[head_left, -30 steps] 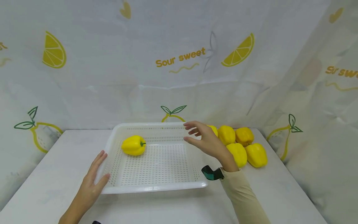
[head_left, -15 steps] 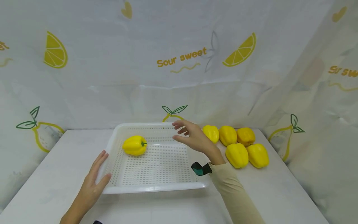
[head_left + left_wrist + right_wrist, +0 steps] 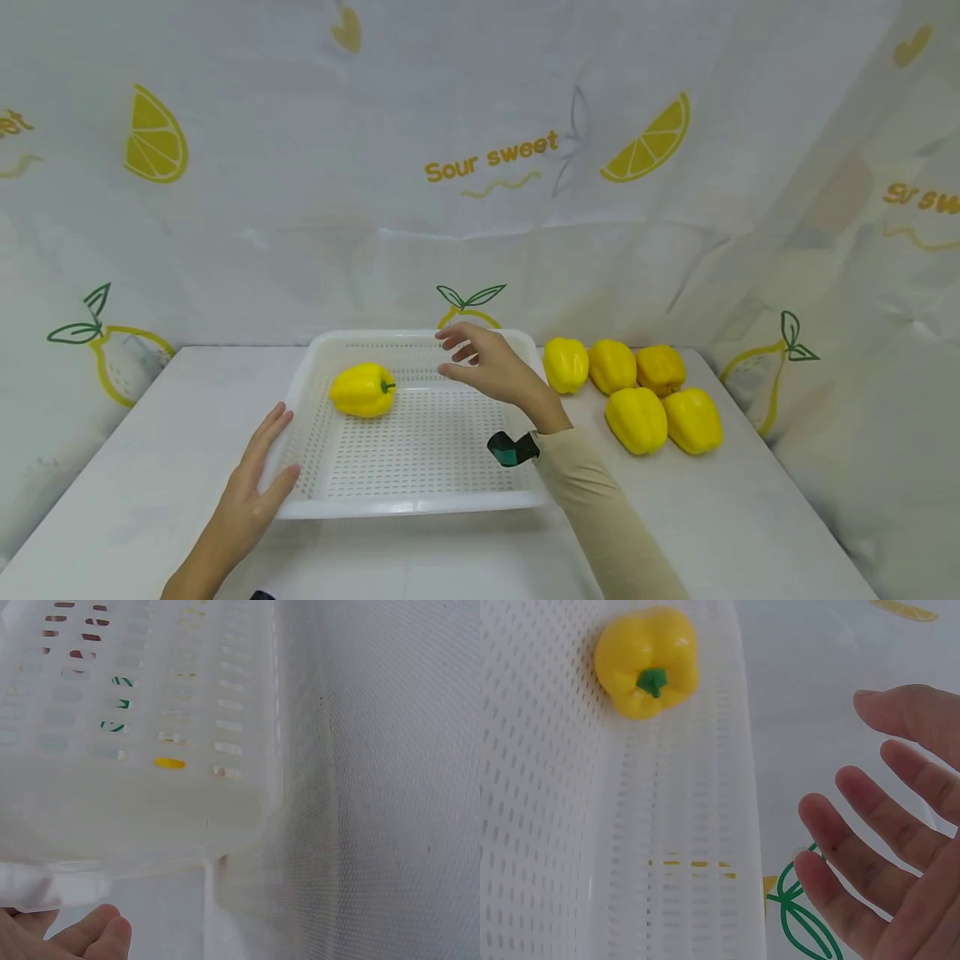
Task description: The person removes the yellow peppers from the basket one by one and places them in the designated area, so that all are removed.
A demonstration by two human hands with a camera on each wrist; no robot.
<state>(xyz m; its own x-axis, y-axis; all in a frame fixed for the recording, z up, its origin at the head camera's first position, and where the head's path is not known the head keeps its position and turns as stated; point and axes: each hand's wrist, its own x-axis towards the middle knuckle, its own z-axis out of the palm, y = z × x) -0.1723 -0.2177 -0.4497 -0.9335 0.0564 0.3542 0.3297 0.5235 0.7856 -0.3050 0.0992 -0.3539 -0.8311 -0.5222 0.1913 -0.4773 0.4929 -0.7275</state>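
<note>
A white perforated plastic basket (image 3: 420,505) stands on the table, with a yellow bell pepper (image 3: 362,390) lying in its left back part. In the right wrist view the green stem of this pepper (image 3: 646,663) shows. My left hand (image 3: 243,500) is at the basket's left side, its fingers fairly straight and its thumb by the rim; the left wrist view shows only some fingertips (image 3: 105,934) beside the basket wall. Over the right half of the basket hovers my right hand (image 3: 491,364), fingers apart and loosely bent, holding nothing.
Right of the basket, several more yellow bell peppers (image 3: 636,420) lie grouped on the white table (image 3: 720,525). A white curtain (image 3: 300,208) with lemon prints hangs behind the table and along its right side.
My right hand has moved left, from beside the peppers on the right to over the basket. The left hand, the basket and the pepper in it look unmoved.
</note>
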